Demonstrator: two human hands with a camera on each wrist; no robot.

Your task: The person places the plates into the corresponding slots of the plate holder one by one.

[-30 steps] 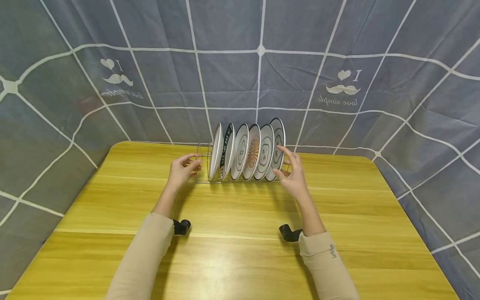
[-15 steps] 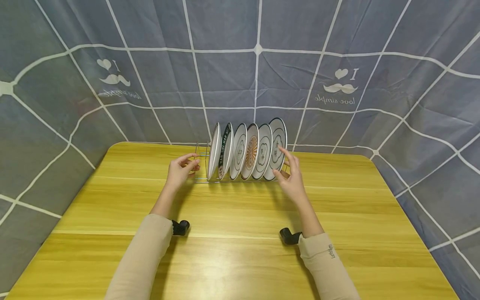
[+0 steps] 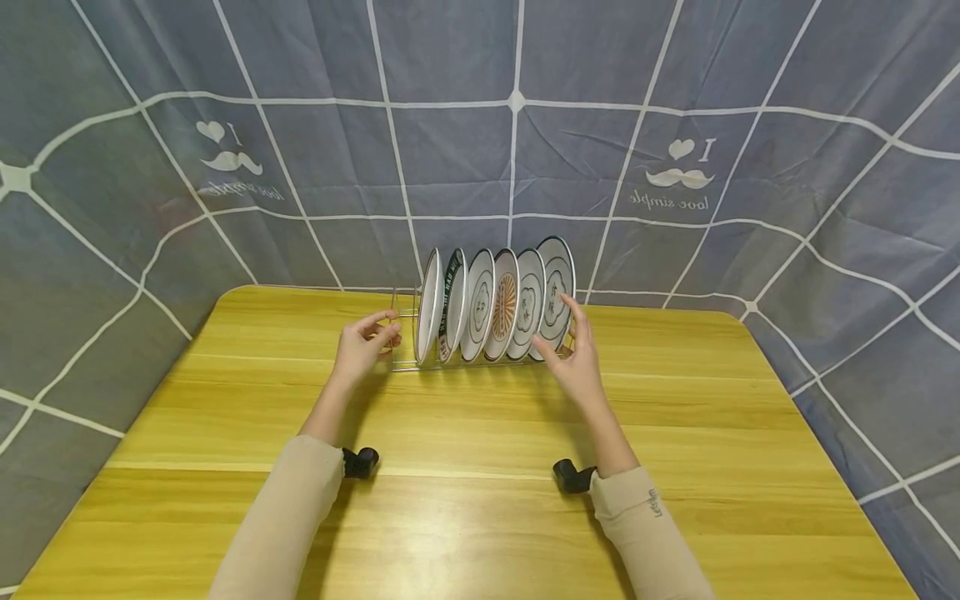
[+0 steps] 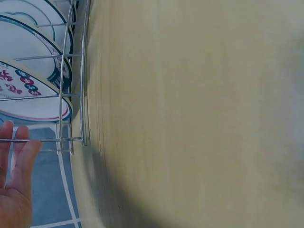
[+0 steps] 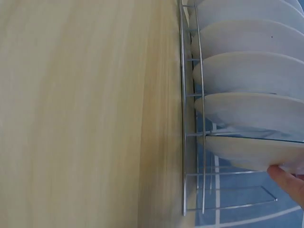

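Several white patterned plates stand on edge in a wire dish rack [image 3: 406,367] at the back of the table. My left hand [image 3: 359,350] pinches the wire at the rack's left end; in the left wrist view its fingers [image 4: 21,161] close around that wire. At the other end, my right hand [image 3: 579,362] holds the rightmost plate [image 3: 556,283], which has a dark rim and dark characters. Its thumb lies across the plate's lower front. In the right wrist view one finger [image 5: 285,183] touches the plate's back, and the other fingers are mostly hidden.
The yellow wood-grain table [image 3: 465,517] extends toward me from the rack. A grey-blue curtain [image 3: 450,158] with white lines hangs close behind the rack and along both sides. Each wrist carries a black camera mount [image 3: 362,463].
My right thumb has moved left across the front of the rightmost plate, and that plate has turned its face slightly more toward me. My left hand stays at the rack's end.
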